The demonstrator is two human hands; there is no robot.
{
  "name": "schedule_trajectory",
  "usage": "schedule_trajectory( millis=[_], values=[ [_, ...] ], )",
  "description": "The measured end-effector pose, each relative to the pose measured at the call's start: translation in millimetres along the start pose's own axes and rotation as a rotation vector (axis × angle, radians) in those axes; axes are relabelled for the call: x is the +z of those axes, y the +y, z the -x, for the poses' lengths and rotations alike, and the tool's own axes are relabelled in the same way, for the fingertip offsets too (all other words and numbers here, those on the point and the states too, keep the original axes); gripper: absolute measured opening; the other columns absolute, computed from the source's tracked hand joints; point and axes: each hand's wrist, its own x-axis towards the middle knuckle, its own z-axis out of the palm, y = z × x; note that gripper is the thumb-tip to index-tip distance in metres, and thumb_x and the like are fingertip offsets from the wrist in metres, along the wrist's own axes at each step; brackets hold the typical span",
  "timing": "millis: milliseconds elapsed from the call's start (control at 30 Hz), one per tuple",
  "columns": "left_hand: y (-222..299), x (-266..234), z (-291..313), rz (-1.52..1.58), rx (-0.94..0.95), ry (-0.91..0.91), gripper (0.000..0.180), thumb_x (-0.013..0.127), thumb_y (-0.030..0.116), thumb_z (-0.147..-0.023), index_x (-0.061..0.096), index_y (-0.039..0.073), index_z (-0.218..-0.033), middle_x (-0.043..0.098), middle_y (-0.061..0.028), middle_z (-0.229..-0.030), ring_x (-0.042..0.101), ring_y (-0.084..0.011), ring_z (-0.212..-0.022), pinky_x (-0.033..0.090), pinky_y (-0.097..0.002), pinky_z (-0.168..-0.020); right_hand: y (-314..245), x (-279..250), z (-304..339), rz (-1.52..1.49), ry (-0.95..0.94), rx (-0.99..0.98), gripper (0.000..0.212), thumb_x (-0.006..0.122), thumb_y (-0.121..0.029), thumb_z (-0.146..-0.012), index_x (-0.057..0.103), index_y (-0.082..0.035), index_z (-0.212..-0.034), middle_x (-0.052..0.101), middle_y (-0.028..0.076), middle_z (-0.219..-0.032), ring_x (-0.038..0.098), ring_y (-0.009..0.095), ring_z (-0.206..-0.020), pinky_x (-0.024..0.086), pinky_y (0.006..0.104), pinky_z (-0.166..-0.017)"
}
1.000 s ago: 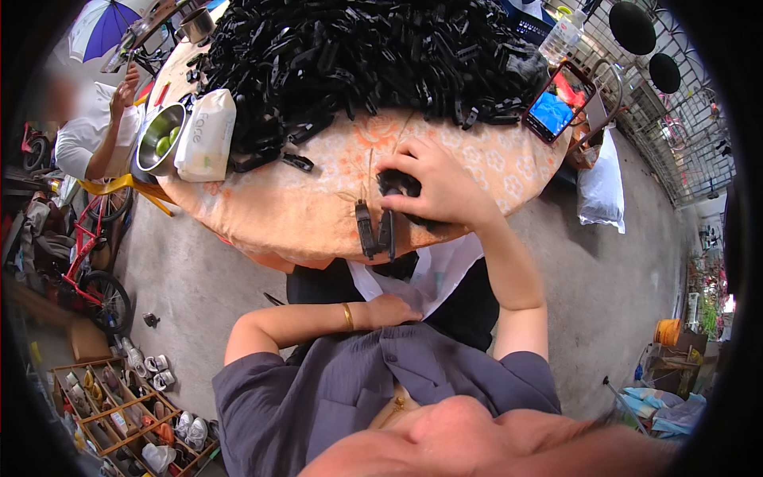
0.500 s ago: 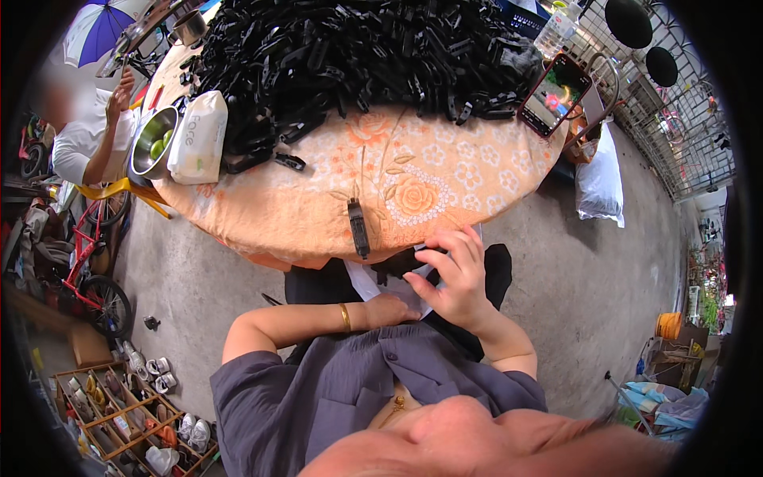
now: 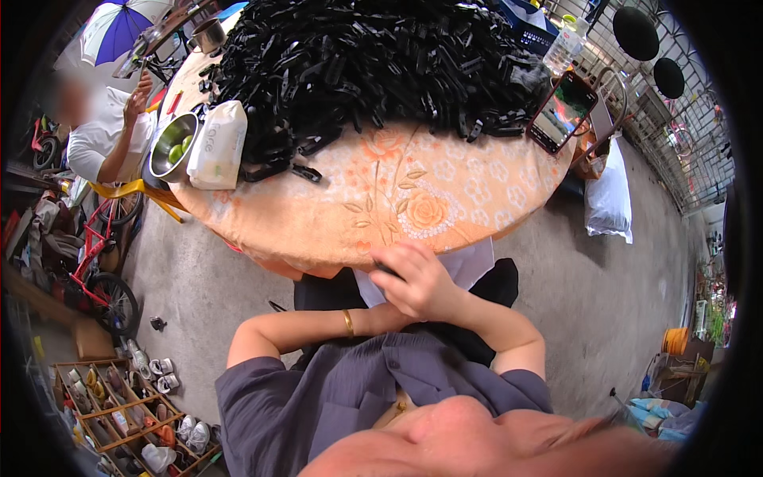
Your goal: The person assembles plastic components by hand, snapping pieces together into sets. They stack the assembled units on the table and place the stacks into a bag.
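At the near edge of the table, my right hand (image 3: 415, 282) is closed around a small black plastic piece (image 3: 387, 272); only one dark end shows by the fingers. My left hand (image 3: 388, 317) lies low in front of my body, beneath the right one. Its fingers are hidden, so I cannot tell what it holds. A gold bracelet (image 3: 348, 322) circles that wrist. Farther back, a big heap of similar black plastic pieces (image 3: 358, 63) covers the far part of the table, with one piece (image 3: 306, 173) at its near edge.
An orange flowered cloth (image 3: 318, 219) covers the round table. On its left stand a white soft pack (image 3: 218, 147) and a metal bowl (image 3: 164, 159) with green fruit. A propped phone (image 3: 563, 113) and bottle (image 3: 566, 48) stand right. Another person (image 3: 103, 143) sits at the left.
My right hand has moved left and closed on the black piece that lay at the table's near edge. The whole view has shifted slightly. My left hand stays low.
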Motion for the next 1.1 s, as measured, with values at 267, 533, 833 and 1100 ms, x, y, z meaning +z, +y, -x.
schedule_trajectory(
  millis=[267,533,833,1100],
  values=[
    [11,-37,0,-0.075,-0.003,-0.295,0.03,0.045,0.013,-0.09,0.055,0.007,-0.118,0.062,-0.0186,-0.104,0.063,-0.0311,-0.095,0.051,-0.0427,-0.074,25,1,74,-0.062,-0.189,-0.147,0.034,0.067,-0.021,-0.07,0.061,-0.004,-0.099,0.059,0.013,-0.115,0.061,0.027,-0.093,0.05,0.039,-0.08],
    [76,-268,-1,-0.304,-0.183,0.296,0.052,0.07,0.021,-0.08,0.052,0.006,-0.126,0.051,-0.014,-0.128,0.045,-0.0356,-0.121,0.039,-0.0458,-0.1,48,-74,24,0.061,0.114,-0.139,0.028,0.066,0.0,-0.069,0.065,-0.005,-0.097,0.067,0.011,-0.093,0.064,0.024,-0.075,0.052,0.035,-0.065],
    [2,-278,-17,-0.667,-0.706,0.355,0.09,0.063,0.054,-0.079,0.022,0.009,-0.145,0.017,-0.034,-0.144,0.013,-0.0472,-0.137,0.013,-0.0532,-0.112,130,-61,-82,0.04,0.245,0.14,0.025,0.064,-0.004,-0.076,0.062,-0.001,-0.101,0.062,0.016,-0.103,0.058,0.033,-0.099,0.048,0.0395,-0.085],
    [1,-245,-100,-0.707,-0.566,0.348,0.069,0.055,0.053,-0.084,0.039,0.013,-0.137,0.03,-0.0331,-0.138,0.023,-0.049,-0.132,0.019,-0.0603,-0.106,190,-51,-145,0.399,0.255,0.086,0.038,0.064,-0.02,-0.083,0.055,-0.002,-0.115,0.048,0.019,-0.127,0.045,0.036,-0.117,0.039,0.0419,-0.099]
  ],
)
